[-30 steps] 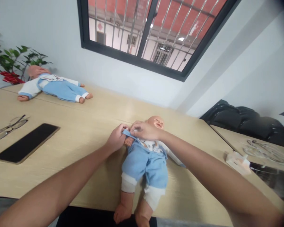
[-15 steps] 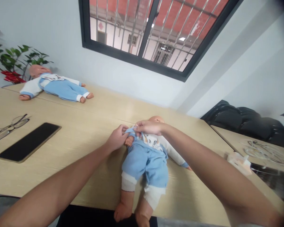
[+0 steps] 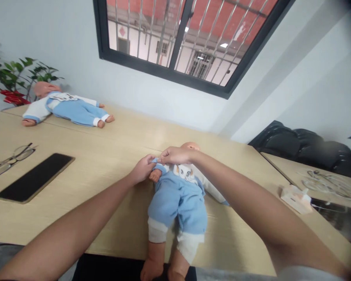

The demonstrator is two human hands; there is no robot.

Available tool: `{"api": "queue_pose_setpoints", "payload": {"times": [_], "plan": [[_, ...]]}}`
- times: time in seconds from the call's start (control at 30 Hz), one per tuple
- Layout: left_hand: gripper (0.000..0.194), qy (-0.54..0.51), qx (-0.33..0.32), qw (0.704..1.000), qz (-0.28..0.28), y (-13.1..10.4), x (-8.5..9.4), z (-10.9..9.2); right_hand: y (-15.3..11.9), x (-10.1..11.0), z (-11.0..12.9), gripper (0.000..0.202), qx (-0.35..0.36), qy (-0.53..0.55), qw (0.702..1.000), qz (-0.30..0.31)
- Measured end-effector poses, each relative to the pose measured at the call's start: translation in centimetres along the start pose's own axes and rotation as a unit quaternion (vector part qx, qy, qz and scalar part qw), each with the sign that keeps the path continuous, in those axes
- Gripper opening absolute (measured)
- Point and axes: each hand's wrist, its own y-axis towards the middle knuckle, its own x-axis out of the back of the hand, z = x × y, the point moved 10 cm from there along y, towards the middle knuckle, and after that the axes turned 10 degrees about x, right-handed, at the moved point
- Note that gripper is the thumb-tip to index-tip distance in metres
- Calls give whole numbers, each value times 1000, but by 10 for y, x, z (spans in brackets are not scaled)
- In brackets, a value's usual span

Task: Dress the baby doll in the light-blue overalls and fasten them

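Note:
A baby doll lies on its back on the table, feet toward me and over the front edge. It wears blue trousers with white cuffs and a white top with an animal face. My left hand pinches a small blue strip of the doll's clothing beside the doll's arm on the left. Closed on the same strip from the right, my right hand hides part of the doll's chest and head. Just below my fingers, the doll's small hand pokes out of a blue sleeve cuff.
Another doll in similar clothes lies at the back left, near a plant. A phone and eyeglasses rest on the left. On the right are a small white box, white cables and black chairs.
Both hands have shifted slightly left with the blue strip. The doll's arm on the left has moved slightly left too, and less of the strip shows between my fingers.

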Motion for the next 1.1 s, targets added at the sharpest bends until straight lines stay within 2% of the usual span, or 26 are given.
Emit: {"api": "queue_pose_setpoints", "payload": {"times": [0.13,0.27,0.4,0.47,0.57,0.63,0.67,0.8,0.87,0.97,1.03,1.1], "plan": [[17,88,28,994,-56,1,18,3,6,2,-1,37,22,24,999,-29],[21,132,27,989,-56,-3,21,-7,13,12,3,42,21,-12,997,-73],[34,136,34,990,-30,-10,20,-16,20,19,5,36,-1,-47,994,-94],[50,135,58,989,8,-15,17,-14,21,24,4,33,-15,-62,991,-116],[77,129,158,968,146,-30,0,1,17,31,2,33,-45,-94,982,-156],[81,122,200,950,205,-40,-7,4,15,32,-1,34,-69,-115,977,-166],[79,116,200,949,214,-42,-8,0,14,31,-1,35,-77,-124,975,-168],[61,144,139,960,195,-40,-7,-22,16,30,-1,35,-96,-157,968,-172],[57,232,81,959,141,-37,0,-35,20,31,-1,32,-101,-173,964,-174],[56,358,-31,931,73,-38,5,-58,26,39,-5,30,-113,-204,956,-179],[56,373,-67,922,80,-41,3,-65,29,45,-13,30,-127,-221,950,-182],[57,352,-75,927,105,-43,3,-66,31,52,-24,31,-148,-231,944,-182]]}}
